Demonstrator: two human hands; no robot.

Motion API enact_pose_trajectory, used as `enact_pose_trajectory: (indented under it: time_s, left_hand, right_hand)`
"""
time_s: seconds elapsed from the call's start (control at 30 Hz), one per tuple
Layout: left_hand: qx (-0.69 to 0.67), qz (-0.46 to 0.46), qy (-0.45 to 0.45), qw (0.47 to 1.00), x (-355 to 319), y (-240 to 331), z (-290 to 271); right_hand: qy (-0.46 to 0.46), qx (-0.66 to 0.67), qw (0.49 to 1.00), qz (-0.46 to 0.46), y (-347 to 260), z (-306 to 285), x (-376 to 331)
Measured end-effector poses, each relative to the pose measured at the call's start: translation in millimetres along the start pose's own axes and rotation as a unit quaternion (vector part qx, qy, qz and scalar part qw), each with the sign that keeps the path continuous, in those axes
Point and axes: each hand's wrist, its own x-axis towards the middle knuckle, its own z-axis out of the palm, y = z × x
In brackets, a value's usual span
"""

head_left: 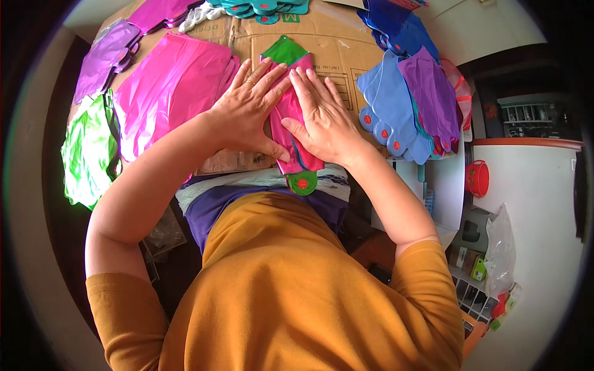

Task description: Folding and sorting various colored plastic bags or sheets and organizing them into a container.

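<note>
With our left hand (247, 111) and right hand (322, 120) pressing flat, fingers spread and gripping nothing, on the pink balloon (291, 114) mid-surface, we judge uneven pressure could skew the stack beneath.

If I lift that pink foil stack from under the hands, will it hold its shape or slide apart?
The pink foil stack is thin, glossy film, so it would probably droop. The sheets look slick and may fan apart. It is probably light; both the left hand and right hand press it flat.
</note>
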Motion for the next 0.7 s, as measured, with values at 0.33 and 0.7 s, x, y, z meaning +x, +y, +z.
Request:
enact_pose_trajectory:
  time_s: [0.33, 0.7]
  left_hand:
    - [0.026, 0.003, -0.010, 1.000, -0.4, -0.2, 0.2]
    - [0.031, -0.008, -0.035, 0.999, -0.3, 3.3, -4.4]
  right_hand:
    - [0.011, 0.006, 0.997, 0.080, -47.1, 5.3, -30.9]
    - [0.117, 0.138, 0.979, 0.098, 24.6, -47.6, -19.1]
